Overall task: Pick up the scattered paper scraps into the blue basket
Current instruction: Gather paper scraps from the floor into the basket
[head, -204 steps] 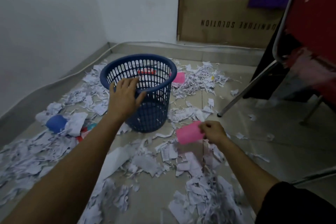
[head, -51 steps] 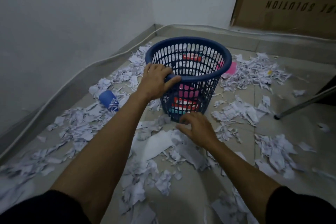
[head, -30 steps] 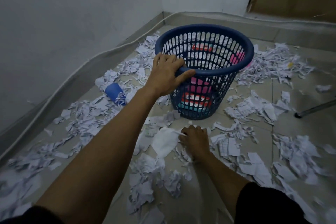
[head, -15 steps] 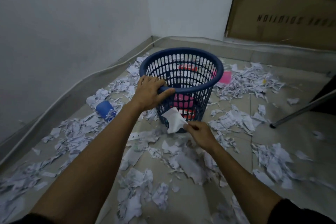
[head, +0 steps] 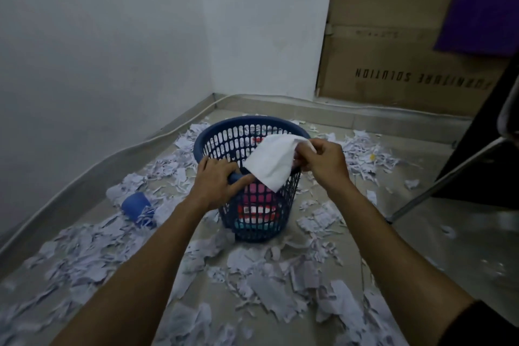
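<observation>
Right hand pinches the paper by its two-o'clock corner above the basket, whose rim the left hand grips; it looks light, limp, easily torn.

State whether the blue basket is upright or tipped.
Upright: the blue basket stands base-down on the floor, the left hand gripping its rim.

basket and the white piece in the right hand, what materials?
Basket: looks like moulded plastic, blue, slightly glossy; slotted lattice walls and a thick rolled rim, which the left hand grips. White piece: thin paper or maybe tissue; it hangs limp and creased from the right hand over the rim. Matte, no print visible. Can't rule out cloth.
</observation>
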The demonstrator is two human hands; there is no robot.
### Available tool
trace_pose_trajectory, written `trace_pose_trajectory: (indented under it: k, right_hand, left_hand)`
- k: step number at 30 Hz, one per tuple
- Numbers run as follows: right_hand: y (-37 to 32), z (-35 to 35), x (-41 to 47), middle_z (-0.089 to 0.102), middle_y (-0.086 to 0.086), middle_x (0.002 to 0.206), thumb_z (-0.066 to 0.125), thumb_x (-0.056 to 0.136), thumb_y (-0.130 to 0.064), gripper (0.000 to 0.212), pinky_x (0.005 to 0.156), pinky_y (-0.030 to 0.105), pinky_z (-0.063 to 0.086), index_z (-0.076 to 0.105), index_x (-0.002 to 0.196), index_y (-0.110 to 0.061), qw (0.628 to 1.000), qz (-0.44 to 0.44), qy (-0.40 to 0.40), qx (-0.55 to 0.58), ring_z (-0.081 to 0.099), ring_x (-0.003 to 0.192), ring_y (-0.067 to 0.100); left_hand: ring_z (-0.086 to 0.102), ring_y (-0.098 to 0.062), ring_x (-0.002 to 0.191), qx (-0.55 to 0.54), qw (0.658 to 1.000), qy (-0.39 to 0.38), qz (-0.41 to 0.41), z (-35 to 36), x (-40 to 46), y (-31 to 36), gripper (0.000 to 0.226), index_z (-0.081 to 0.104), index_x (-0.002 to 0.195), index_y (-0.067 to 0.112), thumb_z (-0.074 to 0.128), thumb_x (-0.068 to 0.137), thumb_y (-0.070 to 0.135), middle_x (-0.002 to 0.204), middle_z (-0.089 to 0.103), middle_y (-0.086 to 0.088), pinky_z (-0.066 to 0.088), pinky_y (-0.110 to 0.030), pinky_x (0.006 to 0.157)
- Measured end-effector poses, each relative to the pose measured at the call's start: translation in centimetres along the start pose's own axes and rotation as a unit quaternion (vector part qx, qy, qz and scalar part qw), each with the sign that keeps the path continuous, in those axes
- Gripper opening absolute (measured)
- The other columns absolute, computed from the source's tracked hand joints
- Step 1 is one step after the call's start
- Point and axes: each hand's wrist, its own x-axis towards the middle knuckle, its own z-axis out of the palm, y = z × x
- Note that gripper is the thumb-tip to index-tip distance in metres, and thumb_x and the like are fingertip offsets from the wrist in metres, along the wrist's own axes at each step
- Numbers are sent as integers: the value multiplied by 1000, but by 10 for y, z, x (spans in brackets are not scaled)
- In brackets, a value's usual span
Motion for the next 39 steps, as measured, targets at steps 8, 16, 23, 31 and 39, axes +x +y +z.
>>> trace_pose_trajectory:
  k: [8, 16, 23, 31, 39]
  right_hand:
    - [13, 29, 37, 72, 3, 82, 55, 91, -27, 23, 72, 32, 45, 76, 86, -21, 962, 21, 61, -264, 64, 78, 26]
    - [30, 36, 46, 61, 0, 78, 49, 96, -30, 25, 107, 41, 26, 73, 95, -24, 927, 9, 68, -370, 54, 84, 25]
    - [43, 36, 40, 73, -3, 111, 54, 97, -36, 29, 112, 42, 23, 70, 119, -25, 951, 0, -45, -307, 58, 115, 23]
    - [85, 9, -21, 56, 0, 123, 61, 96, -38, 33, 99, 39, 39, 59, 128, -29, 974, -63, 89, -197, 51, 116, 20]
    - [195, -18, -102, 53, 4, 138, 65, 88, -57, 57, 102, 38, 46, 50, 138, -35, 936, 127, -191, -268, 51, 127, 25]
  left_hand:
    - [44, -18, 81, 33, 999, -14, 12, -5, -8, 15, 74, 52, 76, 27, 11, 78, 88, 77, 48, 6, 30, -38, 98]
    - [47, -15, 74, 47, 998, 21, 26, 4, -12, 23, 61, 51, 71, 27, 24, 85, 80, 72, 51, 9, 33, -39, 86]
    - [46, -14, 69, 63, 995, 64, 36, 7, -14, 28, 58, 50, 69, 27, 30, 87, 77, 68, 49, 10, 32, -37, 79]
    - [51, -12, 52, 118, 992, 42, 31, 5, -13, 41, 65, 58, 64, 29, 23, 88, 78, 52, 54, 8, 39, -40, 84]
    - [47, -10, 44, 126, 990, 59, 8, 14, -8, 53, 70, 66, 66, 26, 26, 92, 77, 47, 49, 8, 43, -42, 85]
